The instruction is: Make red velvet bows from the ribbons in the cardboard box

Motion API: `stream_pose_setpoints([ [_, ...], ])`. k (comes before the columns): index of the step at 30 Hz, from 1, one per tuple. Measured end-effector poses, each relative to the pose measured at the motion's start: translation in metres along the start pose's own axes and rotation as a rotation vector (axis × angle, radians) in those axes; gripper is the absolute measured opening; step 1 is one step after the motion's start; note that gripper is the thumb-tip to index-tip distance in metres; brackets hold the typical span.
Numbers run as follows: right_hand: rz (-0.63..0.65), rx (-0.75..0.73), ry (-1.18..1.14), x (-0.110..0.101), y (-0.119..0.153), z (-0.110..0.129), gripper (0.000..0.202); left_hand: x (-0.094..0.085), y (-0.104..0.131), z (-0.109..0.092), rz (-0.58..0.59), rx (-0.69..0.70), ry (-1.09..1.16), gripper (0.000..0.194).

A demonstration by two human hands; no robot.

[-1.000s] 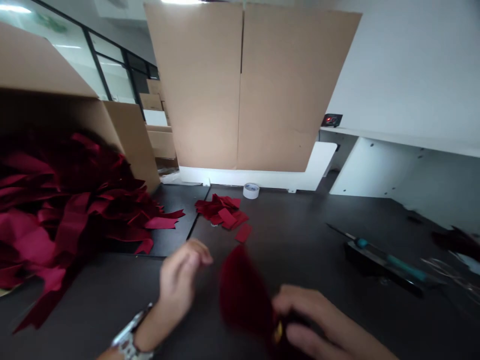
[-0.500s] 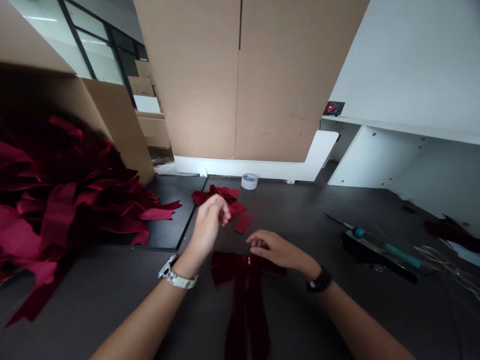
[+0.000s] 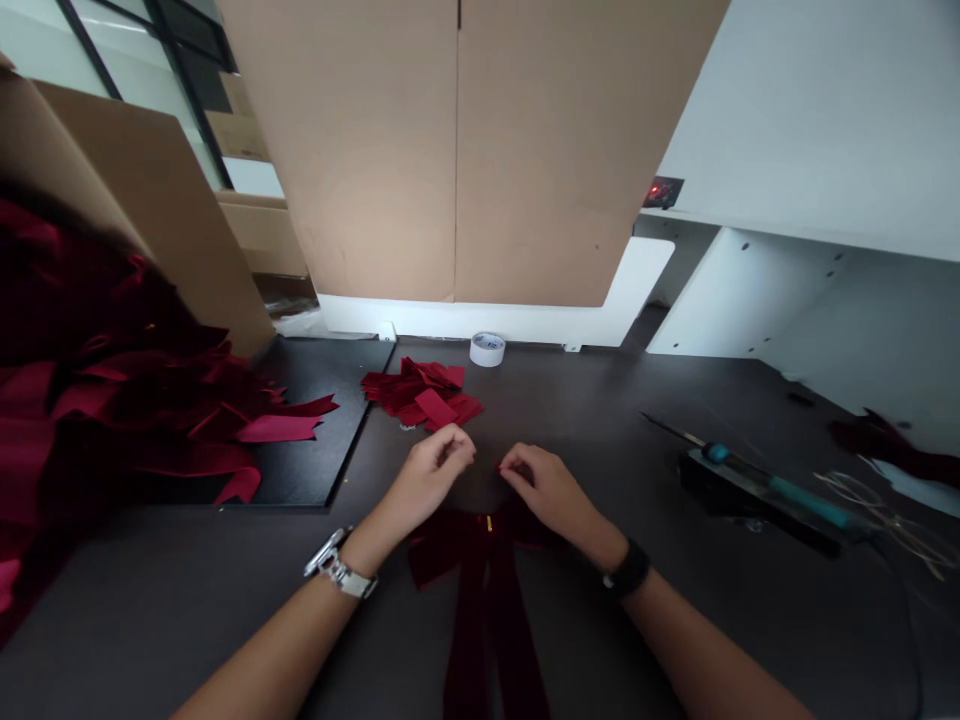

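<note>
Head view. On the dark tabletop (image 3: 600, 430), in front of the person, a dark red ribbon bow (image 3: 477, 555) lies with two long tails running toward the near edge; a narrow gold-coloured fitting (image 3: 489, 523) sits at its centre. The right hand (image 3: 546, 490) obstructs part of the bow's right loop. Its thumb and forefinger are pinched on a small red piece (image 3: 498, 466), mostly hidden. The left hand (image 3: 439, 465) is curled near the bow's left loop; whether it grips anything cannot be determined. A metal-banded watch (image 3: 341, 566) is on the left wrist, a black band (image 3: 628, 568) on the right.

Beyond the hands: a loose pile of flat red fabric pieces (image 3: 421, 393), with a white tape roll (image 3: 487, 350) near it. Behind stands a tall, smooth cardboard sheet (image 3: 457, 180), vertically seamed, before a white panel (image 3: 442, 316).

To the left, glossy ribbons with notched ends (image 3: 135, 400) spill from a cardboard box (image 3: 187, 210) onto a black board (image 3: 330, 385).

To the right, a teal-handled soldering iron (image 3: 806, 502) rests on a black stand (image 3: 757, 510), near tangled pale cables (image 3: 892, 520).
</note>
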State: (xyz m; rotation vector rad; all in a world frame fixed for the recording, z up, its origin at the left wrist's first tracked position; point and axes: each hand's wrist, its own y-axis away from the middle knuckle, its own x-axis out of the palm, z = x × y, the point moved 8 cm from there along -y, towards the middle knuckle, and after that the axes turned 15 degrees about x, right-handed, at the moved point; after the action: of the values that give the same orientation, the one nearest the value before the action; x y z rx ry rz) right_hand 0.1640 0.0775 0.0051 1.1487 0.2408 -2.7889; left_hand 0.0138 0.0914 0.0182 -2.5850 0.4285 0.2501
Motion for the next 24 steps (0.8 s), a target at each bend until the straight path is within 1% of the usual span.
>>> stream_pose_setpoints([
  [1,0.007,0.055,-0.165,-0.005,0.000,-0.004,0.007,0.004,0.001,-0.002,0.022,0.020,-0.013,0.018],
  [2,0.029,0.111,-0.337,-0.008,0.000,-0.009,0.006,0.009,0.002,-0.004,0.054,0.035,-0.011,0.020],
  [3,0.059,0.161,-0.491,-0.009,0.000,-0.012,0.009,0.014,0.004,-0.006,0.086,0.039,0.013,0.025],
  [5,0.119,0.228,-0.689,-0.008,0.001,-0.015,0.020,0.024,0.007,-0.006,0.115,0.007,0.119,0.031],
  [7,0.164,0.271,-0.794,-0.004,0.003,-0.014,0.027,0.029,0.010,-0.003,0.101,-0.059,0.244,0.031],
  [10,0.200,0.282,-0.884,0.003,0.006,-0.011,0.032,0.032,0.010,0.000,0.062,-0.098,0.329,0.024],
  [14,0.190,0.291,-0.910,0.009,0.009,-0.008,0.035,0.025,0.007,-0.004,-0.014,-0.036,0.326,0.019],
  [16,0.168,0.304,-0.903,0.008,0.009,-0.008,0.035,0.023,0.007,-0.006,-0.035,-0.013,0.281,0.016],
  [18,0.154,0.301,-0.920,0.007,0.010,-0.006,0.034,0.020,0.008,-0.008,-0.039,0.014,0.175,0.009],
  [21,0.150,0.286,-0.925,0.005,0.011,-0.002,0.029,0.019,0.008,-0.013,-0.024,0.076,0.032,0.011],
  [24,0.116,0.280,-0.913,0.003,0.013,-0.001,0.028,0.023,0.009,-0.011,0.009,0.062,0.056,0.015],
])
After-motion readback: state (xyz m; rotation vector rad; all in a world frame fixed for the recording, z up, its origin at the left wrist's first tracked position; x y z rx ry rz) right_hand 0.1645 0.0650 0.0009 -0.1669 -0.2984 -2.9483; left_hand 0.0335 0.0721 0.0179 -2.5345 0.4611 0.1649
